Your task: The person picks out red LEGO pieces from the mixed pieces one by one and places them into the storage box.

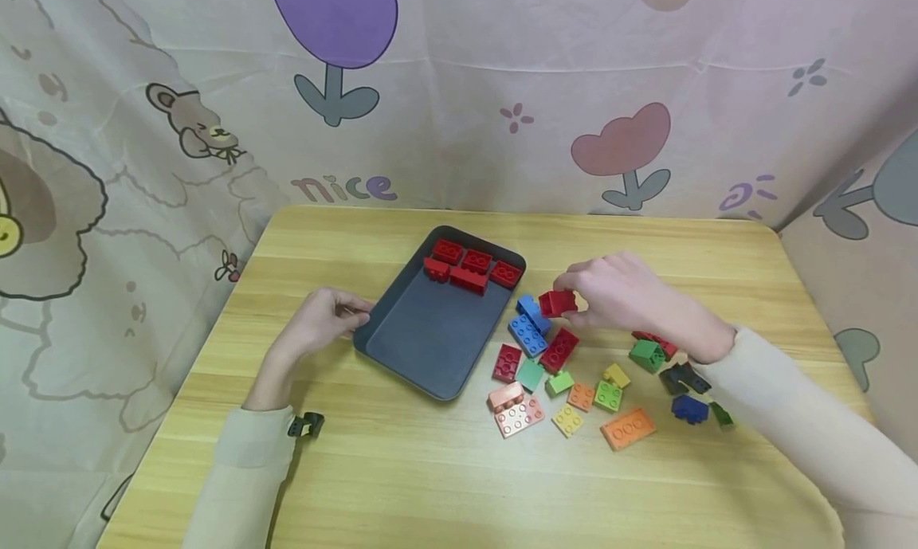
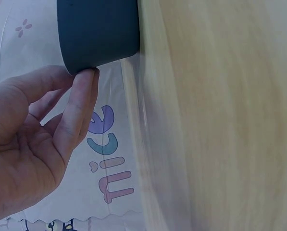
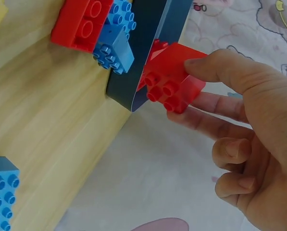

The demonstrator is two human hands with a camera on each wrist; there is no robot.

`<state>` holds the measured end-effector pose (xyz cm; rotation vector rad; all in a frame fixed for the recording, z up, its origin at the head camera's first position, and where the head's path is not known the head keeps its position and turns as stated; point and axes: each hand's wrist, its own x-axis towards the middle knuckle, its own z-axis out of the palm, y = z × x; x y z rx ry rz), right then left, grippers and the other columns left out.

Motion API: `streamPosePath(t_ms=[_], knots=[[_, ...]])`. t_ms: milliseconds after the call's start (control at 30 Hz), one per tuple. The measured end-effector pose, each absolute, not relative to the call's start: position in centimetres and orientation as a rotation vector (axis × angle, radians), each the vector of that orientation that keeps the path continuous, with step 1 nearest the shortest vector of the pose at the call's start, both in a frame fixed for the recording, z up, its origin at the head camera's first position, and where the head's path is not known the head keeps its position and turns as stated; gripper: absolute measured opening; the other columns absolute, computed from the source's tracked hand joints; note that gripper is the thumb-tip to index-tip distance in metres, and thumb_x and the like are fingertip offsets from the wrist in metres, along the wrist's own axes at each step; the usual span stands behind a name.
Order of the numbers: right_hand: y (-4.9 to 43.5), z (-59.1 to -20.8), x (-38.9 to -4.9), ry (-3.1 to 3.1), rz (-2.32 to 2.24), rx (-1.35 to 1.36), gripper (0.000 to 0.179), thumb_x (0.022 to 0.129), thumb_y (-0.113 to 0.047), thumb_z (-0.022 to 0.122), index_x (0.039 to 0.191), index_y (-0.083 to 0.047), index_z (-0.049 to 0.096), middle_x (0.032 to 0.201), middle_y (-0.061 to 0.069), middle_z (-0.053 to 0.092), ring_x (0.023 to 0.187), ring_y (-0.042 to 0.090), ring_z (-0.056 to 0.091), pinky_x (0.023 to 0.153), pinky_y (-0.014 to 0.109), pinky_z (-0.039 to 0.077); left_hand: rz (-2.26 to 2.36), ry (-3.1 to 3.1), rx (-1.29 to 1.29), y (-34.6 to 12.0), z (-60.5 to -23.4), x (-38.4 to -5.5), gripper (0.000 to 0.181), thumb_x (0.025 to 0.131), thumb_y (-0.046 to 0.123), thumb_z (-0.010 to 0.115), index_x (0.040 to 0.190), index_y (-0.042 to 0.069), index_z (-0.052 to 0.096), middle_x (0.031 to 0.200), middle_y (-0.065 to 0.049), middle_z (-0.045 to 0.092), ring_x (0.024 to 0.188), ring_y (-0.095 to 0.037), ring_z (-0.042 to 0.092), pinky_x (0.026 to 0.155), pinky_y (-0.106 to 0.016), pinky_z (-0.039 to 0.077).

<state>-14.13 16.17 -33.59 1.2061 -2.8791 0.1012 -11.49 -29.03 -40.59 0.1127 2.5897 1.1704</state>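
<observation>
A dark grey tray (image 1: 429, 334) rests on the table with several red bricks (image 1: 469, 280) grouped at its far end. My left hand (image 1: 323, 319) is at the tray's left side. In the left wrist view its thumb and fingertips touch the outside of the tray's wall (image 2: 100, 31), with the fingers fairly straight. My right hand (image 1: 622, 292) pinches a red toy brick (image 1: 557, 303) between thumb and fingers, just beyond the tray's right rim. The right wrist view shows studs on this red brick (image 3: 174, 72); the ring and little fingers are curled beneath.
Blue bricks (image 1: 528, 334) and two more red bricks (image 1: 559, 350) lie beside the tray's right edge. Green, yellow, pink and orange bricks (image 1: 628, 429) are scattered nearer me. More bricks (image 1: 690, 409) lie under my right forearm. A patterned curtain (image 1: 466, 135) hangs behind the table.
</observation>
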Motion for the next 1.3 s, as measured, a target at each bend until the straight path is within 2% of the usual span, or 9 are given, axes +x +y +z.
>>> streamPosePath(t_ms=[500, 933, 1300], knots=[[14.0, -33.1, -16.7, -2.684, 0.05, 1.43, 0.032, 0.083, -0.028, 0.087, 0.111, -0.014, 0.08, 0.099, 0.002, 0.082, 0.045, 0.009, 0.035, 0.042, 0.019, 0.022, 1.165, 2.603, 0.129, -29.0, -40.6, -11.5, 0.024, 0.1, 0.002, 0.068, 0.122, -0.007, 0.074, 0.116, -0.027, 0.076, 0.087, -0.021, 0.075, 0.071, -0.028, 0.068], [11.3, -32.7, -18.0, -2.654, 0.058, 1.492, 0.031, 0.086, -0.032, 0.087, 0.11, -0.014, 0.079, 0.091, -0.001, 0.077, 0.051, 0.01, 0.047, 0.043, 0.02, 0.025, 1.157, 2.603, 0.138, -29.1, -40.6, -11.5, 0.024, 0.101, 0.003, 0.068, 0.122, -0.007, 0.075, 0.114, -0.026, 0.076, 0.086, -0.022, 0.076, 0.072, -0.029, 0.068], [8.5, -32.9, -19.0, -2.669, 0.077, 1.523, 0.029, 0.09, -0.031, 0.082, 0.114, -0.016, 0.079, 0.095, -0.001, 0.078, 0.055, 0.012, 0.051, 0.045, 0.02, 0.03, 1.149, 2.613, 0.147, -29.1, -40.7, -11.5, 0.024, 0.1, 0.003, 0.068, 0.122, -0.006, 0.075, 0.114, -0.026, 0.077, 0.086, -0.022, 0.076, 0.072, -0.03, 0.068]])
